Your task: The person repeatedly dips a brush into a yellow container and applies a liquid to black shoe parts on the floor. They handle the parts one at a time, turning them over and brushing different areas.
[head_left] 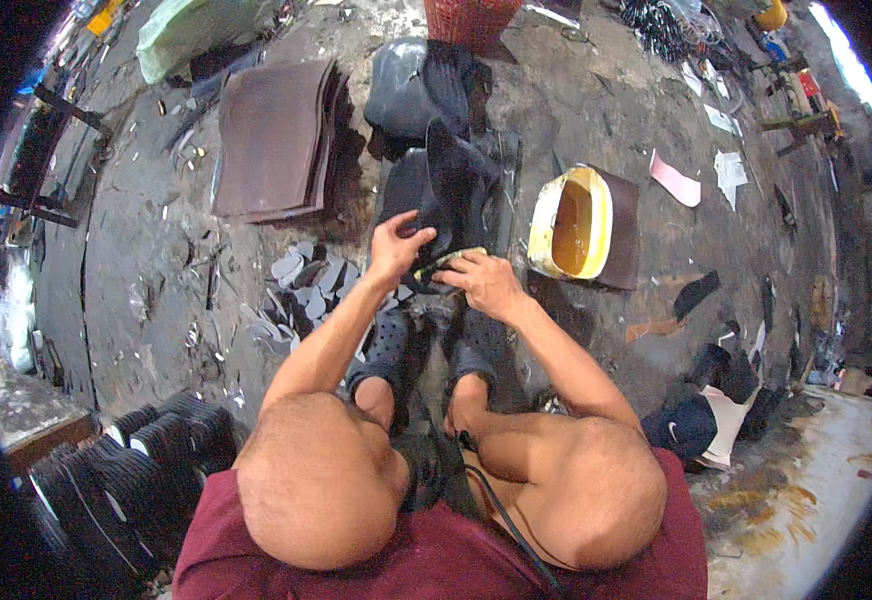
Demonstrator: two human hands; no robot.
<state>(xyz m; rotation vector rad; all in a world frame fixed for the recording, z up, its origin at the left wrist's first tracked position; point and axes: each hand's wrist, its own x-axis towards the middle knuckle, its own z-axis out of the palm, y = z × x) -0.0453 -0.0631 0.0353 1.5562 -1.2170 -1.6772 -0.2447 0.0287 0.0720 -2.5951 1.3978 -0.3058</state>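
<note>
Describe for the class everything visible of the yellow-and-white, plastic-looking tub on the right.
The yellow-and-white, plastic-looking tub stands open end up, apart from the person's bare right hand and to its right. Its long, rounded mouth has a yellow edge; inside shows a glossy, amber-brown substance. Dried-looking smears stain its outer wall. A flat, dark brown sheet shows at its right; whether it runs underneath is hidden.

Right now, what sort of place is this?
Probably a small footwear workshop: stacked black sole-shaped pieces, a pile of brown sheets, and a yellow-rimmed tub of amber liquid, possibly glue.
</note>
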